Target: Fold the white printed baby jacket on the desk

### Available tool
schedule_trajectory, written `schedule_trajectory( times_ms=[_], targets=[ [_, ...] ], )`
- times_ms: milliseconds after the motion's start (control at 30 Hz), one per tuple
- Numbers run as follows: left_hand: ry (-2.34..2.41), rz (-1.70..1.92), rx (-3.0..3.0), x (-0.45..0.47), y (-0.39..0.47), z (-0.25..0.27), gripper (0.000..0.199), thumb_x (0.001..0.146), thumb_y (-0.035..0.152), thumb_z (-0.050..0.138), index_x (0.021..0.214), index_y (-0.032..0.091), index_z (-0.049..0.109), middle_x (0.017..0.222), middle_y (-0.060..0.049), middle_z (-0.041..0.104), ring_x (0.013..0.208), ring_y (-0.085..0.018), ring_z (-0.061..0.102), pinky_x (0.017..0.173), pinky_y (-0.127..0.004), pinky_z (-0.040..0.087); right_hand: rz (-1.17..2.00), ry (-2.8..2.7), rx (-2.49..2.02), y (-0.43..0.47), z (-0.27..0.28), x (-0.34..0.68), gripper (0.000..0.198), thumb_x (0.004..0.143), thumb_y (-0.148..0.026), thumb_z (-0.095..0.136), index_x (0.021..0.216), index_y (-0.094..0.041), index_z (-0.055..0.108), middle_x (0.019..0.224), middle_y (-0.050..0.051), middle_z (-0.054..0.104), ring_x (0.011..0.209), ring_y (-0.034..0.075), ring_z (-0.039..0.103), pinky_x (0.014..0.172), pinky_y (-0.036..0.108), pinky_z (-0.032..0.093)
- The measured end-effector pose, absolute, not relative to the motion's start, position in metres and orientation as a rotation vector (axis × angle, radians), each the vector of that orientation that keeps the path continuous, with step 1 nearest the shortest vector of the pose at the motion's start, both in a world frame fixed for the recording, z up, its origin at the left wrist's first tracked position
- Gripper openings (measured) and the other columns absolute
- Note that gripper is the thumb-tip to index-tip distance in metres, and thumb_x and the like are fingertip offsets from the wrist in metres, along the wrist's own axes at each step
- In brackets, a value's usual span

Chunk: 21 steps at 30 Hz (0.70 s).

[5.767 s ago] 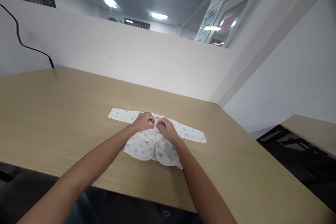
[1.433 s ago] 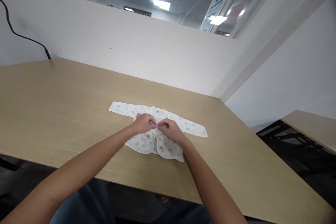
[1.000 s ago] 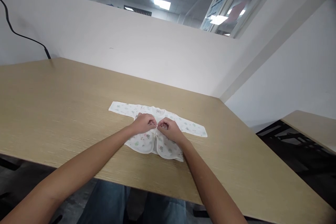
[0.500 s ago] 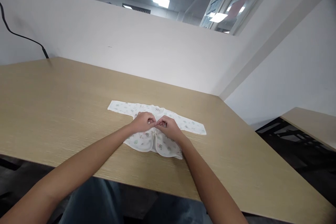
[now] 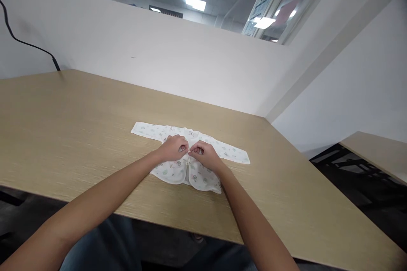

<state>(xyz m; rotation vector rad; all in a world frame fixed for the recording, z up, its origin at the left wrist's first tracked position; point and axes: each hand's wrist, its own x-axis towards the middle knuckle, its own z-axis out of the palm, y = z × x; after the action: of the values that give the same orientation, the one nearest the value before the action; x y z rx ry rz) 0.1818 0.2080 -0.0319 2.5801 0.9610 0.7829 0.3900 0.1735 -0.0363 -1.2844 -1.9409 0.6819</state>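
**Baby shirt [image 5: 178, 170] flat on the counter [image 5: 92, 135], pinched at the front opening from both sides**

Face up, nearer the front edge of the counter than the back: white, long-sleeved, printed with small figures. Neckline toward the back edge, with a small dark-printed neck label [image 5: 191, 133] inside; curved hem toward the front edge. Left sleeve [image 5: 146, 129] stretched out toward the left end, right sleeve [image 5: 233, 153] toward the right edge. Parted in front at the hem, below the hands.

On the left half of the chest, the left hand [image 5: 174, 148], with grip closed on the edge of the front opening. Just beside it, on the right half, the right hand [image 5: 205, 155], with grip likewise closed on that opening. Too small to make out: the exact bit of cloth between the two.

Along the back edge, a white partition [image 5: 159, 63]. Near the back left corner, a black cable [image 5: 28, 43]. Beyond the right edge, a second tabletop [image 5: 378, 152]. Below the front edge, dark blue trousers [image 5: 101, 245].
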Motion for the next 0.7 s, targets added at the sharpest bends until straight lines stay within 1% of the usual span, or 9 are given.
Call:
schedule_trajectory(
  times_ms=[100, 200, 300, 533, 700],
  targets=[
    [0.988, 0.752, 2.623, 0.1826, 0.2066, -0.0316, 0.012, 0.084, 0.023, 0.057, 0.082, 0.022, 0.068, 0.087, -0.003, 0.070, 0.089, -0.021, 0.061, 0.077, -0.033, 0.037, 0.674, -1.955, -1.269, 0.1734, -0.0356, 0.3897, 0.014, 0.078, -0.032, 0.074, 0.082, -0.020, 0.071, 0.081, 0.001, 0.064, 0.072, 0.015, 0.054, 0.069, 0.029, 0.044],
    [1.019, 0.742, 2.614, 0.1844, 0.2062, -0.0324, 0.008, 0.080, 0.024, 0.060, 0.079, 0.022, 0.068, 0.086, -0.002, 0.070, 0.089, -0.022, 0.062, 0.079, -0.034, 0.036, 0.671, -1.957, -1.269, 0.1729, -0.0348, 0.3891, 0.015, 0.078, -0.034, 0.074, 0.082, -0.020, 0.071, 0.081, 0.002, 0.064, 0.072, 0.015, 0.054, 0.069, 0.029, 0.044],
    [1.031, 0.757, 2.600, 0.1863, 0.2066, -0.0339, 0.006, 0.077, 0.024, 0.062, 0.075, 0.022, 0.066, 0.082, -0.001, 0.069, 0.086, -0.021, 0.062, 0.080, -0.035, 0.036, 0.679, -1.952, -1.290, 0.1726, -0.0340, 0.3909, 0.016, 0.077, -0.034, 0.075, 0.080, -0.020, 0.072, 0.081, 0.002, 0.065, 0.071, 0.015, 0.055, 0.068, 0.029, 0.045],
    [0.993, 0.778, 2.633, 0.1866, 0.2086, -0.0373, 0.007, 0.077, 0.024, 0.060, 0.071, 0.021, 0.064, 0.079, 0.000, 0.068, 0.082, -0.020, 0.062, 0.077, -0.034, 0.033, 0.664, -2.049, -1.231, 0.1718, -0.0310, 0.3985, 0.011, 0.080, -0.031, 0.072, 0.079, -0.021, 0.076, 0.082, 0.003, 0.067, 0.074, 0.016, 0.059, 0.069, 0.029, 0.046],
    [1.001, 0.787, 2.666, 0.1872, 0.2095, -0.0391, 0.009, 0.077, 0.022, 0.058, 0.070, 0.021, 0.063, 0.077, 0.000, 0.066, 0.080, -0.019, 0.061, 0.076, -0.034, 0.032, 0.624, -1.954, -1.327, 0.1717, -0.0336, 0.3897, 0.017, 0.084, -0.033, 0.065, 0.077, -0.019, 0.072, 0.079, 0.003, 0.066, 0.070, 0.015, 0.054, 0.067, 0.029, 0.043]
  ],
)
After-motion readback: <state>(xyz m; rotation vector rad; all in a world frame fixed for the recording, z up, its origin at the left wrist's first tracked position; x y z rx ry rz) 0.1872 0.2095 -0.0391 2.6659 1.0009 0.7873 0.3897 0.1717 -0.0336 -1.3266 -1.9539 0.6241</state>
